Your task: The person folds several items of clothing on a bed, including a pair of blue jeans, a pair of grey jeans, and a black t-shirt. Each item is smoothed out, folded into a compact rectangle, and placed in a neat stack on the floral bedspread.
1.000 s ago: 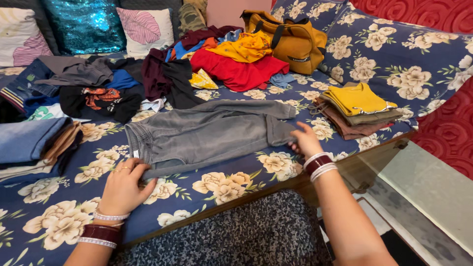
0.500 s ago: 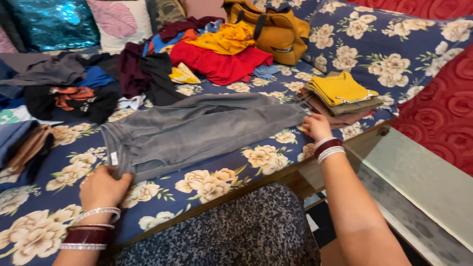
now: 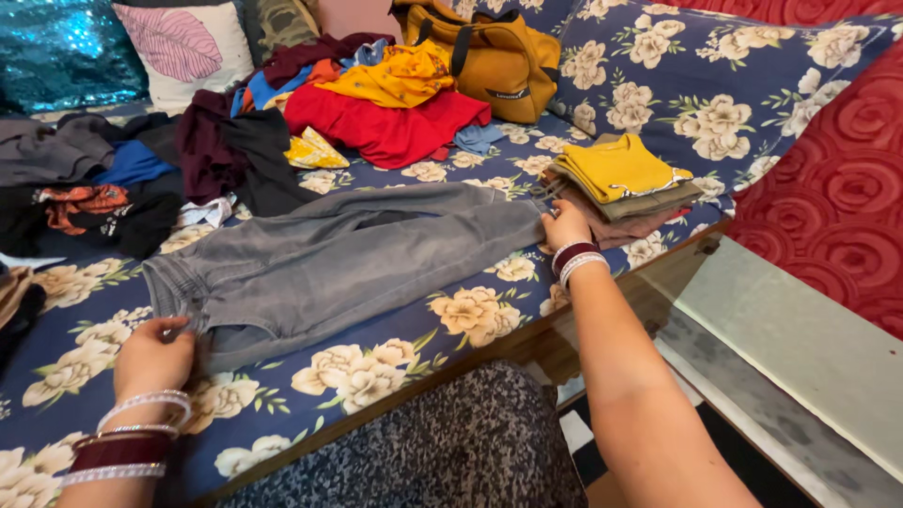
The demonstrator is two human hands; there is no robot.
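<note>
Stretching grey jeans [image 3: 348,254] flatter than before: left hand [image 3: 155,357] grips waistband, right hand [image 3: 567,226] grips leg hems. Folded clothes stack [image 3: 625,183] touches right hand; loose clothes pile [image 3: 282,122] behind on bed [image 3: 395,357].

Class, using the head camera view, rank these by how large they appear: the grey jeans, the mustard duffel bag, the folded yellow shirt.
1. Grey jeans, plainly largest.
2. Mustard duffel bag.
3. Folded yellow shirt.
The bag lies farther from the camera and its top is cut off, so its lead over the shirt is unsure.
</note>
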